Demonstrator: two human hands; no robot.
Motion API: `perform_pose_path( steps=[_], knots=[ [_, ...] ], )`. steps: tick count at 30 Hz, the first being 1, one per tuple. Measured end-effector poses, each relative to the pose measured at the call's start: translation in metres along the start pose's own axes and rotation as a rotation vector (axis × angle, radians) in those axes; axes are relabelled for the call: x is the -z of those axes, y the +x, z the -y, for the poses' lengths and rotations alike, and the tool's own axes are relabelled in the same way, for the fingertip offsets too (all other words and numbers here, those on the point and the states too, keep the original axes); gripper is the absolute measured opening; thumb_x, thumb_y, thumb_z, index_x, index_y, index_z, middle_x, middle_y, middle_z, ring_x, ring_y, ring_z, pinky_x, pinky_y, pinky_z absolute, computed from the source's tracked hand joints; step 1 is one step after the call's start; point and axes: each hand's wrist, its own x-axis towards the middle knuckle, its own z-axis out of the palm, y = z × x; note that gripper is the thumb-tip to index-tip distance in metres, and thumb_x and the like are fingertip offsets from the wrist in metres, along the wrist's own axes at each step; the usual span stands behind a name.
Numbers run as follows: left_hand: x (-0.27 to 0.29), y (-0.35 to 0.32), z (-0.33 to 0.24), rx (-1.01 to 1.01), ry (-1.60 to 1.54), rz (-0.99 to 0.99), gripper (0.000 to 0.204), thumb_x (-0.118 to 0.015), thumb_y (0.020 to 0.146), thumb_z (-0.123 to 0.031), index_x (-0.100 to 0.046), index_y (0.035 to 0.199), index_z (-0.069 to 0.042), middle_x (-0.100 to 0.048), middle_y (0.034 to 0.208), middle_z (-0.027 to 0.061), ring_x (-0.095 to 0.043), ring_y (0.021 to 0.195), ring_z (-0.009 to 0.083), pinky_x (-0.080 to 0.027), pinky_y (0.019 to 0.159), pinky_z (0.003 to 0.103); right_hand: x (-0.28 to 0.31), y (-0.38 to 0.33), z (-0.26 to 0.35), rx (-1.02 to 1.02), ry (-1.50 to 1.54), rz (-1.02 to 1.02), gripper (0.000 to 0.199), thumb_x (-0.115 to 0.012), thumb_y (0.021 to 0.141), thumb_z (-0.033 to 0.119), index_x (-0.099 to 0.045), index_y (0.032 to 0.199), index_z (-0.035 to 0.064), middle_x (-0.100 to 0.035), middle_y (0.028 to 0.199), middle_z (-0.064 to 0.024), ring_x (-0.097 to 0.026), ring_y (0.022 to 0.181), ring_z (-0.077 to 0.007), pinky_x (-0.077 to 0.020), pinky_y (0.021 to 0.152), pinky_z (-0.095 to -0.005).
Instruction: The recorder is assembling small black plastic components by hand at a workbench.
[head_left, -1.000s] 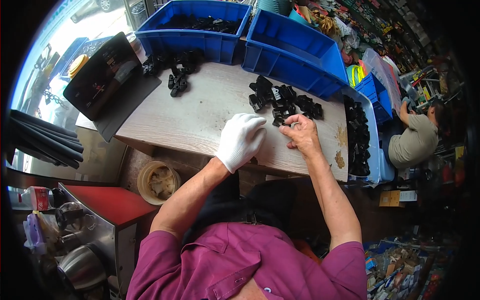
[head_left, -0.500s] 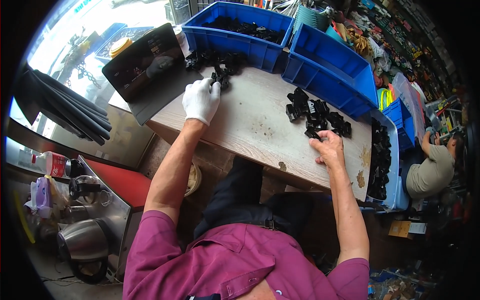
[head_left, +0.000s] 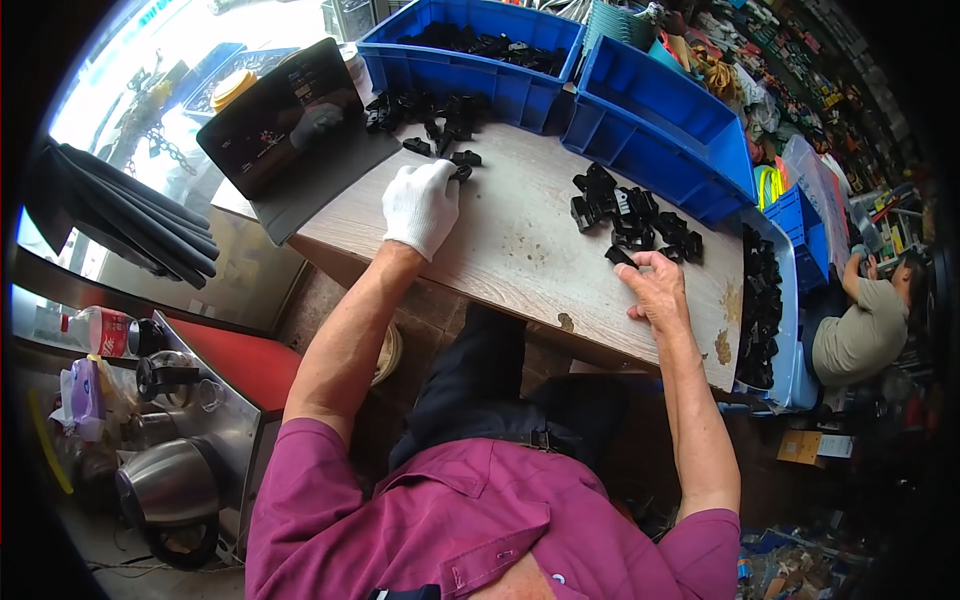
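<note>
My left hand point(head_left: 420, 208), in a white knitted glove, pinches a small black plastic part point(head_left: 461, 173) just over the table. Close by, two loose black parts lie in front of a heap of similar parts point(head_left: 425, 108) at the far left. My bare right hand point(head_left: 657, 292) grips another black plastic part point(head_left: 619, 257) between thumb and fingers, at the near edge of a second pile point(head_left: 625, 212). The fingertips partly cover both held parts, so their exact kind cannot be made out.
Two blue crates stand at the back; the left crate point(head_left: 470, 75) contains black parts, beside the right crate point(head_left: 650, 150). A tablet point(head_left: 285, 130) leans at the table's left. Along the right edge is a light-blue bin point(head_left: 793, 330) of black parts. Another person point(head_left: 862, 330) sits farther right.
My gloved left hand has shifted right, away from the left heap, with a black part in its fingers. Loose parts there now lie more spread out. My right hand has barely moved.
</note>
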Motion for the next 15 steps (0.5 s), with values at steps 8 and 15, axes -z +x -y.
perform_pose_path(
  steps=[8,15],
  knots=[
    [0.003,-0.023,-0.057,-0.108,-0.516,0.018,0.029,-0.07,0.085,-0.009,-0.072,0.114,-0.004,-0.073,0.102,0.0173,-0.069,0.094,0.0354,-0.056,0.084,0.042,-0.009,-0.003,0.004,0.087,-0.048,0.066,0.031,-0.081,0.081,0.016,-0.068,0.105,0.0012,-0.048,0.059,0.0053,-0.044,0.048,-0.0051,-0.0423,0.039,-0.0255],
    [-0.031,-0.027,-0.138,-0.44,-0.641,0.217,0.026,-0.063,0.087,-0.005,-0.074,0.11,-0.009,-0.07,0.095,0.0114,-0.066,0.093,0.0343,-0.055,0.081,0.042,-0.008,-0.001,-0.001,0.098,-0.02,0.073,0.033,-0.075,0.079,0.009,-0.071,0.111,0.0013,-0.045,0.056,0.0052,-0.043,0.046,-0.0057,-0.0426,0.038,-0.0267]
  ],
)
